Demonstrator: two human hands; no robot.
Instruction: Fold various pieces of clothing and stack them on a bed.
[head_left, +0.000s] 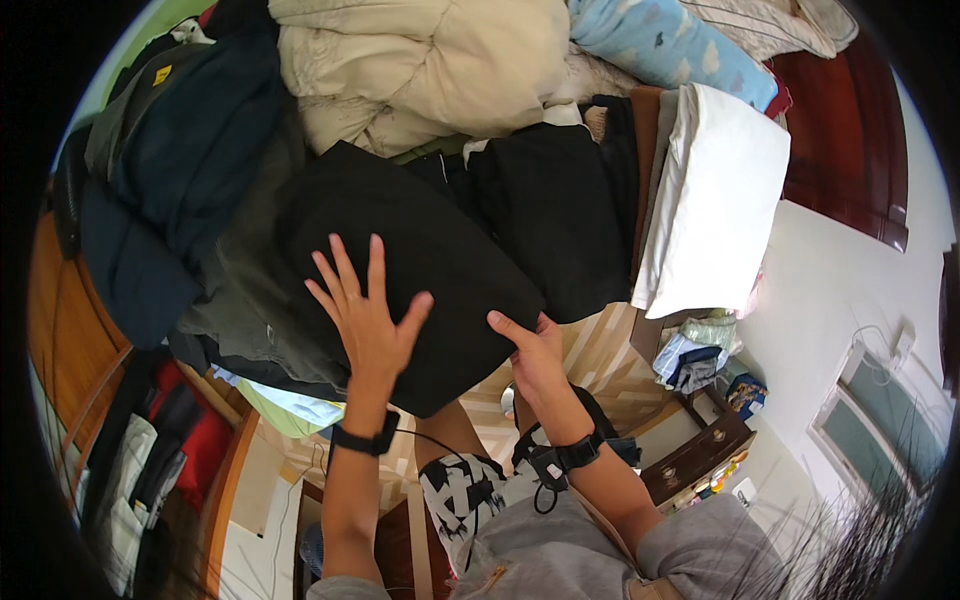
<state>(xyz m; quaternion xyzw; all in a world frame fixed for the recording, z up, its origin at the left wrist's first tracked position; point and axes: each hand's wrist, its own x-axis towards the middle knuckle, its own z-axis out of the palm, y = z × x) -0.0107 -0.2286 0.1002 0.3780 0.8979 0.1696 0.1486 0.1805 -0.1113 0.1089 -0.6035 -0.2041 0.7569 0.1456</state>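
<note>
A black cloth garment (420, 225) lies spread before me, folded to a rough rectangle and set at a slant. My left hand (365, 315) rests on it palm down, fingers spread. At its lower right corner my right hand (534, 349) pinches the edge between thumb and fingers. Just right of it lies a folded black garment (559, 217), followed by a folded white cloth (716, 202) at the end of the row. Dark grey clothing (247, 300) and a navy garment (202, 157) are heaped at the left.
Behind the clothes lie a cream quilt (427, 60) and a light blue patterned blanket (679, 52). A wooden rack with hanging or stacked clothes (187, 435) stands at lower left. Small folded clothes (694, 356) sit low at the right, near a dark wooden drawer unit (694, 457).
</note>
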